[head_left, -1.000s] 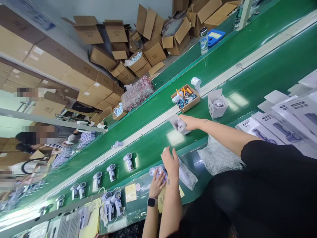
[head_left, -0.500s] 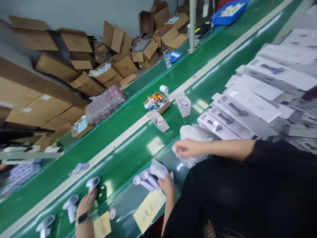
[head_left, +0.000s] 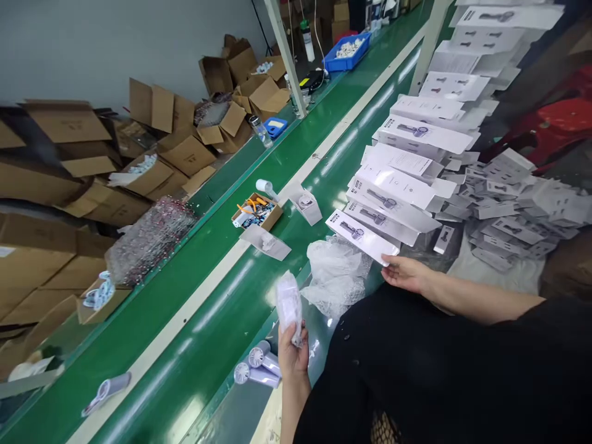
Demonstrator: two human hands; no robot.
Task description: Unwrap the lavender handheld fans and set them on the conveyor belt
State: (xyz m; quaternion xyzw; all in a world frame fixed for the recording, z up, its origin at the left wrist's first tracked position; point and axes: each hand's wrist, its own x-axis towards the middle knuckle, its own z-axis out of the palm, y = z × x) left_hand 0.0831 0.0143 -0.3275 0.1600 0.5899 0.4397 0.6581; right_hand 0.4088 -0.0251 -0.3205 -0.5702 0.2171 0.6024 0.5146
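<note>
My left hand (head_left: 294, 353) is closed round a handheld fan in a bubble-wrap bag (head_left: 288, 302), held up over the near edge of the belt. My right hand (head_left: 403, 272) pinches the near end of a white printed box (head_left: 358, 233), which lies at the front of a row of similar boxes. Loose bubble-wrap bags (head_left: 335, 271) are heaped between my hands. Two unwrapped lilac handheld fans (head_left: 261, 364) lie on the ledge left of my left forearm.
A green conveyor belt (head_left: 222, 308) runs diagonally past me. On it stand a small carton of parts (head_left: 257, 211), two open white boxes (head_left: 305, 203) and a lone fan (head_left: 107, 392). Many small boxes (head_left: 509, 216) pile at right, near a red stool (head_left: 555, 123). Brown cartons line the far side.
My right hand has moved from the bubble-wrap heap to the front printed box. The left hand has raised the wrapped fan. My view has turned right; another person's watch-wearing hand has left it.
</note>
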